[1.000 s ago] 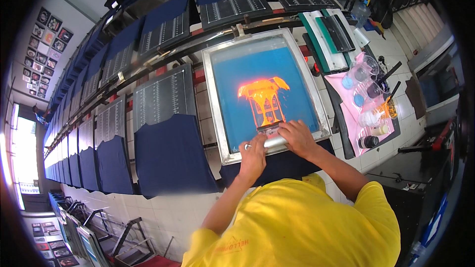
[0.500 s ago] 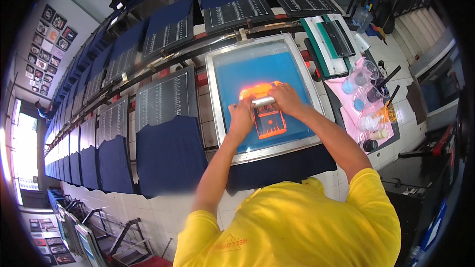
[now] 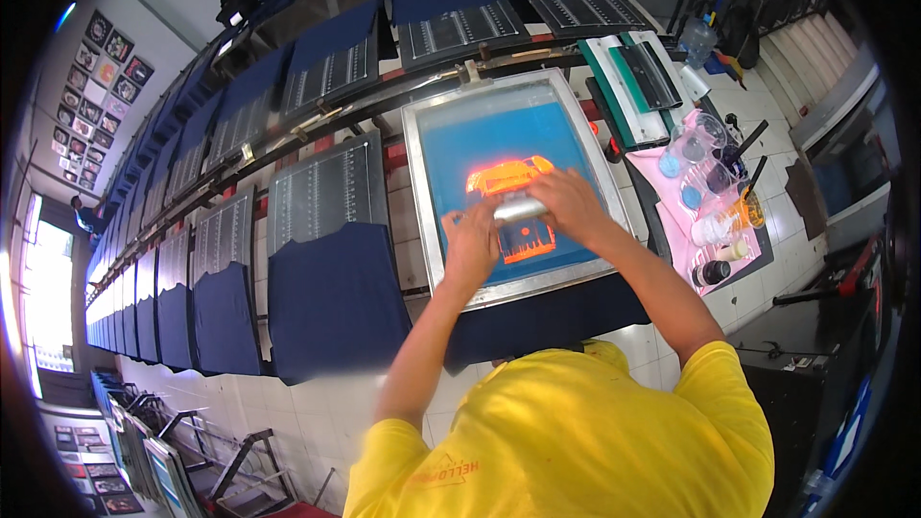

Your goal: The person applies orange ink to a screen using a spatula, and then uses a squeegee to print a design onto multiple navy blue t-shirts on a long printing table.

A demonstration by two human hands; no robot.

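Observation:
Both my hands are closed on a silver squeegee (image 3: 519, 209), my left hand (image 3: 470, 242) at its left end and my right hand (image 3: 568, 203) at its right. The squeegee lies across the blue mesh of a screen-printing frame (image 3: 428, 213) with a pale metal border. Bright orange ink (image 3: 499, 176) spreads on the mesh just beyond the squeegee, and an orange-edged design (image 3: 530, 242) shows on the near side. Under the frame's near edge hangs a dark navy shirt (image 3: 552, 312). My hands hide the squeegee's ends.
Printing boards (image 3: 326, 187) with navy shirts (image 3: 336, 278) run in long rows to the left and behind. A pink-covered stand (image 3: 672, 203) with cups and jars is on the right, beside green-and-white squeegees (image 3: 614, 86). Another person (image 3: 88, 216) stands far left.
My hands have drawn the squeegee a little toward me, with more orange now visible on its far side. The view has shifted slightly.

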